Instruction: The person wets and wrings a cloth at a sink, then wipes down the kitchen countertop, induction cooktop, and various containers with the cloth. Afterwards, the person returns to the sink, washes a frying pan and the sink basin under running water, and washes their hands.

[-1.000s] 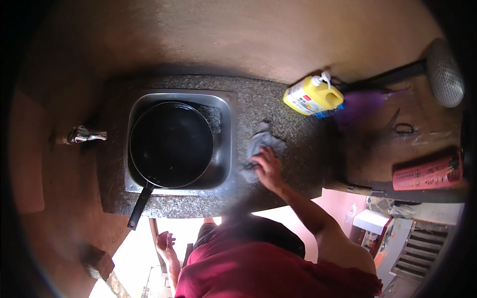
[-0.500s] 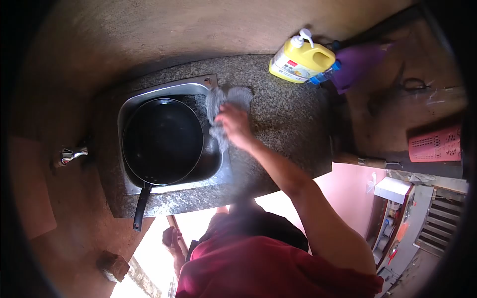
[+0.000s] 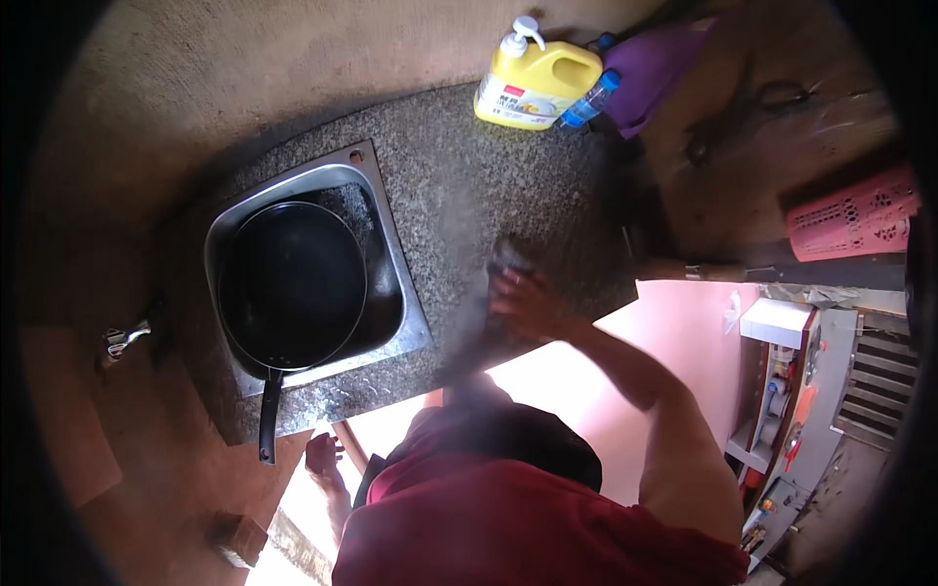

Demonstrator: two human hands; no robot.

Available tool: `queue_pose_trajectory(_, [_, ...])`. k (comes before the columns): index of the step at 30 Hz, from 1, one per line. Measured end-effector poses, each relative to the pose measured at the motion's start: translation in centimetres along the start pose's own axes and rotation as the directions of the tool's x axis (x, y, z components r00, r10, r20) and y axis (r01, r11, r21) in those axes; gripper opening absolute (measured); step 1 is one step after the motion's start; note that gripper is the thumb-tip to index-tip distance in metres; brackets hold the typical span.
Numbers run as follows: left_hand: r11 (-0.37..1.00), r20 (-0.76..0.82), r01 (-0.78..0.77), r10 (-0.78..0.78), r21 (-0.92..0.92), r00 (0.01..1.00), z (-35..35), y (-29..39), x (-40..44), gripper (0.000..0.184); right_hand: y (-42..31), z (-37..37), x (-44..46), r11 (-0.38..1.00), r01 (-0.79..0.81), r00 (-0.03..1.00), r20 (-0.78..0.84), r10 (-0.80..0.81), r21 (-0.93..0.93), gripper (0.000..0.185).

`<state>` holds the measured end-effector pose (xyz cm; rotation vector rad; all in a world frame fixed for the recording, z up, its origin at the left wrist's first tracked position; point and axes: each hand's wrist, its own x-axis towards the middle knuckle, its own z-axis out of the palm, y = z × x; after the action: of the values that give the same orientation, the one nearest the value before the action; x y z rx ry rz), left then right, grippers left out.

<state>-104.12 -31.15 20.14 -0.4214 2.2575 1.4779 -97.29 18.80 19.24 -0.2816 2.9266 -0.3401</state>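
My right hand [image 3: 531,303] is on the granite counter [image 3: 430,186] to the right of the sink, with a dark, motion-blurred cloth [image 3: 510,259] bunched under its fingers. Below the counter's front edge hangs my left hand [image 3: 322,455], holding nothing, its fingers loosely apart. A black frying pan [image 3: 293,283] rests in the steel sink [image 3: 399,293]. Its handle [image 3: 268,420] sticks out over the front rim toward me.
At the counter's back stand a yellow pump bottle [image 3: 537,88] and a small blue-labelled plastic bottle [image 3: 590,100], beside a purple bag [image 3: 650,73]. A tap [image 3: 127,339] is at the left. Farther right are a pink basket [image 3: 850,215] and a shelf [image 3: 772,391].
My right hand has swept the cloth rightward and toward me, away from the sink's edge. The view has shifted slightly. The pan still sits in the sink.
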Motion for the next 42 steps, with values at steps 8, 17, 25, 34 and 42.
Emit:
queue_pose_trajectory(8, [0.984,0.036,0.136,-0.141,0.116,0.989,-2.6,-1.6,0.4,0.024,13.2,0.3,1.6,0.894,-0.411,0.843,-0.447,0.300,-0.175,0.042])
queue_pose_trajectory(17, [0.859,-0.211,0.101,-0.235,-0.503,0.949,-7.6,-0.4,1.8,0.060,-0.6,2.0,-4.3,0.999,0.008,0.993,0.116,-0.013,0.043,0.046])
queue_pose_trajectory(25, [0.884,-0.281,-0.044,-0.101,-0.465,0.954,-8.6,0.9,5.4,0.033,-12.2,3.5,6.8,0.874,0.479,0.844,0.229,-0.485,0.088,0.064])
queue_pose_trajectory(34, [0.916,-0.292,-0.043,-0.083,-0.399,0.953,-9.1,6.2,5.3,0.028,-31.3,9.9,21.1,0.788,0.606,0.795,-0.052,-0.604,0.107,0.076])
queue_pose_trajectory(42, [0.979,-0.260,0.135,-0.171,-0.150,0.950,-10.2,9.9,4.8,0.029,-46.0,13.1,35.3,0.825,0.524,0.732,-0.607,-0.311,0.210,0.060])
